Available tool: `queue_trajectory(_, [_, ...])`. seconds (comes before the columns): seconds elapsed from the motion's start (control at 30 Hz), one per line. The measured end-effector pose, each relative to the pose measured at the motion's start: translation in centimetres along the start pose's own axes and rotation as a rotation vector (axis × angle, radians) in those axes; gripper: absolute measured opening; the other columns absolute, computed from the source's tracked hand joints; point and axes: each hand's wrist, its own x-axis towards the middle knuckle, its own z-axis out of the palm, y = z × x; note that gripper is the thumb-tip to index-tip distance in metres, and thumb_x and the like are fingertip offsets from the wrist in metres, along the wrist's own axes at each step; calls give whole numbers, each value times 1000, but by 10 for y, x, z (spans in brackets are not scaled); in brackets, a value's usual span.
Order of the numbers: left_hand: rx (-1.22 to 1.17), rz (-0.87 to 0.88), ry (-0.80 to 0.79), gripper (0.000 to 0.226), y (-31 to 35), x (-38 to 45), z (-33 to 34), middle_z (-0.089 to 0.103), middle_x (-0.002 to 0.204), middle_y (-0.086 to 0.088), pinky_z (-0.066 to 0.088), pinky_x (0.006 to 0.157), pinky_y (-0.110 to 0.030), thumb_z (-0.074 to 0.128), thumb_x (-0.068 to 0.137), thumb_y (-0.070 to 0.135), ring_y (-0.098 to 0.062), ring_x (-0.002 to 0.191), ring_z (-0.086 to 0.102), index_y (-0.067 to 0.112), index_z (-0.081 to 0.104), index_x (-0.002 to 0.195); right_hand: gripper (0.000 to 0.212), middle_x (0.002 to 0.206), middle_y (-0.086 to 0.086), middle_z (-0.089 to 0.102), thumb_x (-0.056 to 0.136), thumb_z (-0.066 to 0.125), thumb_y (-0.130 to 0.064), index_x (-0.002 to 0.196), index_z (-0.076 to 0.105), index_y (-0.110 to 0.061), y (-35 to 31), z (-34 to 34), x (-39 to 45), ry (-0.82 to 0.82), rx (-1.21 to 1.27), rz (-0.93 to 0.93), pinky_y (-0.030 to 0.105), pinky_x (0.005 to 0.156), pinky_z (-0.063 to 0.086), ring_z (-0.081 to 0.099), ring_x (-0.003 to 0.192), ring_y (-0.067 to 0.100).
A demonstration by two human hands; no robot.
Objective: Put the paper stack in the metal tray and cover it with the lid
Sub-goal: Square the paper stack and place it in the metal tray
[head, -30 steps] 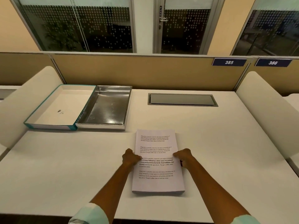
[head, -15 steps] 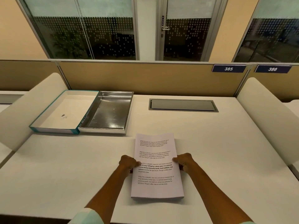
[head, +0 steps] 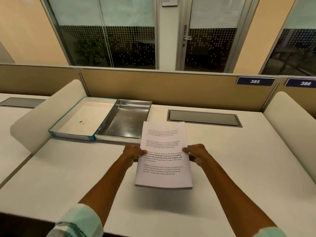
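A white paper stack (head: 163, 161) with printed text hangs in the air above the desk, casting a shadow below it. My left hand (head: 133, 153) grips its left edge and my right hand (head: 196, 153) grips its right edge. The stack's far corner overlaps the near right corner of the shiny metal tray (head: 124, 123), which sits empty at the back left of the desk. Touching the tray's left side lies the lid (head: 77, 122), upside down, white inside with a teal rim.
A grey cable flap (head: 204, 118) is set into the white desk (head: 239, 168) behind the papers. Curved white dividers stand at the left (head: 44, 115) and right (head: 290, 122). A tan partition (head: 162, 88) with number plates 385 and 386 closes the back.
Both hands have lifted the paper stack off the desk and carried it forward, toward the tray. The view has tilted up a little.
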Motion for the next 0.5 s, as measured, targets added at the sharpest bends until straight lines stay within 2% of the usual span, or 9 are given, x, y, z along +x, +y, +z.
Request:
queue_trajectory(0.13, [5, 56, 41, 33, 22, 8, -29, 70, 111, -17, 57, 64, -36, 75, 79, 6, -31, 87, 69, -4, 61, 108, 34, 116, 22, 66, 82, 70, 1, 114, 61, 7, -33, 29, 3, -30, -26, -36, 44, 84, 57, 66, 91, 32])
queue_trajectory(0.27, [8, 81, 62, 15, 44, 30, -61, 69, 111, -18, 56, 84, -49, 73, 80, 7, -36, 96, 69, 5, 59, 85, 32, 118, 21, 65, 84, 69, -2, 114, 59, 6, -62, 65, 11, -45, -40, -68, 45, 86, 56, 66, 94, 33])
queue_trajectory(0.37, [16, 100, 59, 15, 60, 52, -89, 69, 112, -19, 55, 83, -47, 73, 80, 8, -35, 93, 69, 6, 58, 83, 28, 118, 20, 66, 84, 69, -3, 109, 59, 4, -81, 97, 21, -39, -36, -78, 44, 83, 56, 66, 94, 32])
queue_trajectory(0.5, [48, 106, 40, 22, 78, 88, -125, 69, 113, -18, 55, 74, -42, 73, 81, 10, -32, 88, 68, 2, 59, 95, 32, 118, 20, 66, 84, 70, -2, 113, 58, 4, -101, 138, 39, -27, -28, -75, 43, 79, 57, 67, 94, 32])
